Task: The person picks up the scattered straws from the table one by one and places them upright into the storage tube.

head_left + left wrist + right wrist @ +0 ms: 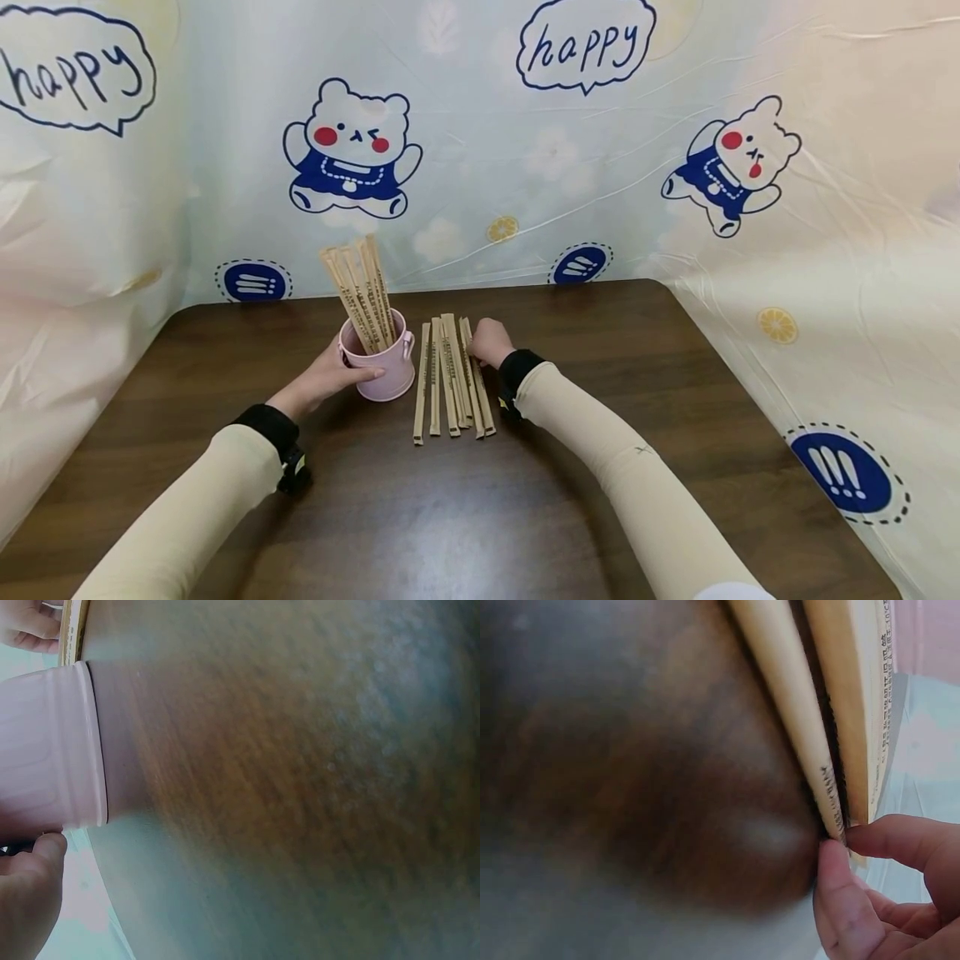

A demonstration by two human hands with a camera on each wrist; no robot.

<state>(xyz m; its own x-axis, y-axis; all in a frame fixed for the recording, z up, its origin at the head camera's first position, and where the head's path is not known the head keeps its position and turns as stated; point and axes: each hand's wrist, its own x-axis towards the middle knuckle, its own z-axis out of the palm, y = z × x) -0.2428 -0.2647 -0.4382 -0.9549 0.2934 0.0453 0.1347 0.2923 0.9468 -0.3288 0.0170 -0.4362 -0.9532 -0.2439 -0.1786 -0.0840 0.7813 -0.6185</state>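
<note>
My left hand (324, 380) holds a small pink bucket (390, 385) from its left side, thumb across the front. Several paper-wrapped straws (362, 292) stand in the bucket, leaning left and rising well above its rim. To the right, more wrapped straws (435, 379) lie roughly side by side on the table. My right hand (492, 342) is at the far end of the rightmost ones. In the right wrist view, its thumb and finger pinch the tip of one wrapped straw (784, 675). The left wrist view shows the bucket's ribbed side (45, 750) upright on the table.
The dark brown wooden table (420, 525) has a far edge just behind the bucket and straws. A pale printed cloth (480, 150) with cartoon bears hangs behind and along the sides. Black straps (270, 427) carry a camera on each wrist.
</note>
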